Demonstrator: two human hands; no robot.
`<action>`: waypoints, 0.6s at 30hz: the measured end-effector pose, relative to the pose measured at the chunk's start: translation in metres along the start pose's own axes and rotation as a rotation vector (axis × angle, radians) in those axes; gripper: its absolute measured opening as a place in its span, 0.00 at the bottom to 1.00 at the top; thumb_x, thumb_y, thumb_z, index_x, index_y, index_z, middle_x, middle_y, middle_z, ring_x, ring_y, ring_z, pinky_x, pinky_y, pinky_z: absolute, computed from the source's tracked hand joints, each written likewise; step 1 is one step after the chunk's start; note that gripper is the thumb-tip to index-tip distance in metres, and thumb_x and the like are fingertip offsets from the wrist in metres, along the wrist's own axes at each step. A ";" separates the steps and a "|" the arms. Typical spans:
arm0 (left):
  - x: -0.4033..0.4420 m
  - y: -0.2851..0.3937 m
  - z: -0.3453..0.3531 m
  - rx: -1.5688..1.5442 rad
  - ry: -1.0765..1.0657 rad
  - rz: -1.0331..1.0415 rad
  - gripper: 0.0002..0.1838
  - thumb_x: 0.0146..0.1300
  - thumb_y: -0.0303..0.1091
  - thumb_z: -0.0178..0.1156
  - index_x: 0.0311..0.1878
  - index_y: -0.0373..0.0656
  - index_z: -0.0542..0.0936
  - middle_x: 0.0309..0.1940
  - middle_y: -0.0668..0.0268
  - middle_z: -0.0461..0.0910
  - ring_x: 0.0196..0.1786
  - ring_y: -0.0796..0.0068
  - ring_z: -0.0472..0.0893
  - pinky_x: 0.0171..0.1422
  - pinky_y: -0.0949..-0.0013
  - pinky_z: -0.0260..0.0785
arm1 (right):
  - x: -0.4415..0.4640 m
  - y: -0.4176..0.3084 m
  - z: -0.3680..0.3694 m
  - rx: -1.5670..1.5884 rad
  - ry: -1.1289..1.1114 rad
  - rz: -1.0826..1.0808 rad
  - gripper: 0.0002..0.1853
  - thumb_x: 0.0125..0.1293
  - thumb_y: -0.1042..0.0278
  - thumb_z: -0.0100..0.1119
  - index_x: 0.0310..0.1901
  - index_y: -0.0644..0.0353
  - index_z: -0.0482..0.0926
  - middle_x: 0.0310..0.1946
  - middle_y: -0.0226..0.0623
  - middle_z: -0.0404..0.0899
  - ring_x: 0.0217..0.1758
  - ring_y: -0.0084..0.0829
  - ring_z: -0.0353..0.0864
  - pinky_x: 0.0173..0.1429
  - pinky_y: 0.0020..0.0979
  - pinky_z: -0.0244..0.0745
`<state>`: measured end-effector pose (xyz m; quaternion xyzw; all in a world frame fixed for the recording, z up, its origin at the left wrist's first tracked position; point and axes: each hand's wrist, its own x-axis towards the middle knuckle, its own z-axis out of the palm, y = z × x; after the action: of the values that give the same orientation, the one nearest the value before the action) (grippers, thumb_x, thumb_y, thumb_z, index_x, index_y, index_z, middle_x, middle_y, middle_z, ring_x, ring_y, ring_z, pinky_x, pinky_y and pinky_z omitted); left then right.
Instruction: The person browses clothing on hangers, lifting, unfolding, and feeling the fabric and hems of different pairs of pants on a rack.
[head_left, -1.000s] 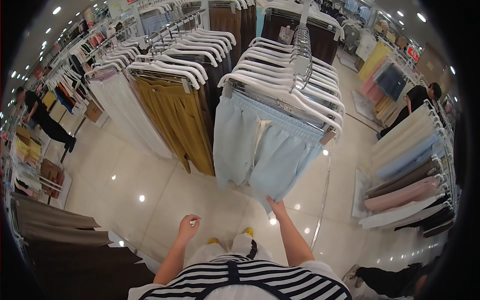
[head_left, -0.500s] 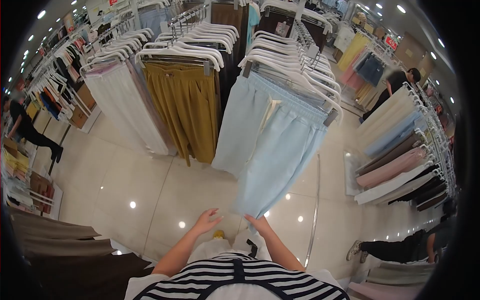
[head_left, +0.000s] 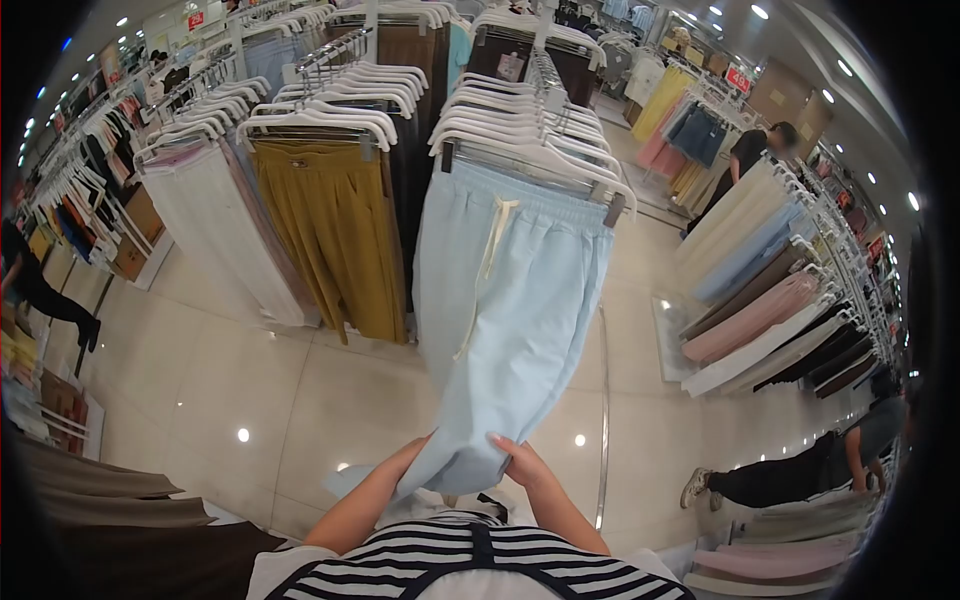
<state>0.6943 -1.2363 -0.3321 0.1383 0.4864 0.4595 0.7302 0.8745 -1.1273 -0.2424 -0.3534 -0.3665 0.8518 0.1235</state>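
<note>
Light blue trousers with a cream drawstring hang by the waistband from the front white hanger of a rack. Their lower legs are pulled toward me. My right hand grips the cloth near the lower right edge, thumb on top. My left hand is at the left side of the same legs; its fingers are hidden by the fabric. A loose hem of the trousers sticks out to the left, beyond my left forearm. Mustard trousers hang just left of the blue pair.
White trousers hang further left. Dark brown garments are at the lower left. A rack of pastel and dark trousers stands at the right. People are at the left edge, the upper right and the lower right.
My left hand has moved from free space to the trouser legs and partly behind them. The legs are drawn closer to me, and a hem now shows at the left. The view has shifted.
</note>
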 end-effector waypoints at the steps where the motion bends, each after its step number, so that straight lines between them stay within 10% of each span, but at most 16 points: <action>1: 0.004 -0.002 -0.001 0.028 0.062 -0.017 0.31 0.63 0.55 0.40 0.60 0.39 0.63 0.53 0.57 0.69 0.53 0.70 0.71 0.55 0.70 0.64 | -0.003 0.003 -0.008 0.066 0.018 0.008 0.33 0.56 0.63 0.59 0.59 0.66 0.57 0.54 0.42 0.65 0.57 0.37 0.65 0.61 0.37 0.60; 8: -0.024 0.040 0.051 -0.473 0.130 0.387 0.20 0.60 0.38 0.54 0.52 0.36 0.68 0.45 0.60 0.75 0.45 0.71 0.76 0.50 0.67 0.69 | -0.026 0.011 -0.029 -0.337 -0.049 -0.031 0.33 0.55 0.62 0.59 0.59 0.67 0.58 0.54 0.41 0.66 0.58 0.32 0.64 0.60 0.34 0.59; 18: -0.041 0.037 0.031 -0.209 0.283 0.364 0.18 0.59 0.39 0.57 0.48 0.37 0.72 0.44 0.62 0.75 0.46 0.74 0.74 0.51 0.72 0.66 | -0.035 -0.027 -0.055 -0.060 0.159 -0.342 0.29 0.55 0.65 0.60 0.56 0.70 0.62 0.52 0.40 0.69 0.54 0.30 0.67 0.57 0.30 0.61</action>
<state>0.6961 -1.2420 -0.2684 0.0814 0.5006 0.6459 0.5705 0.9363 -1.0953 -0.2319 -0.3556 -0.4357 0.7765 0.2842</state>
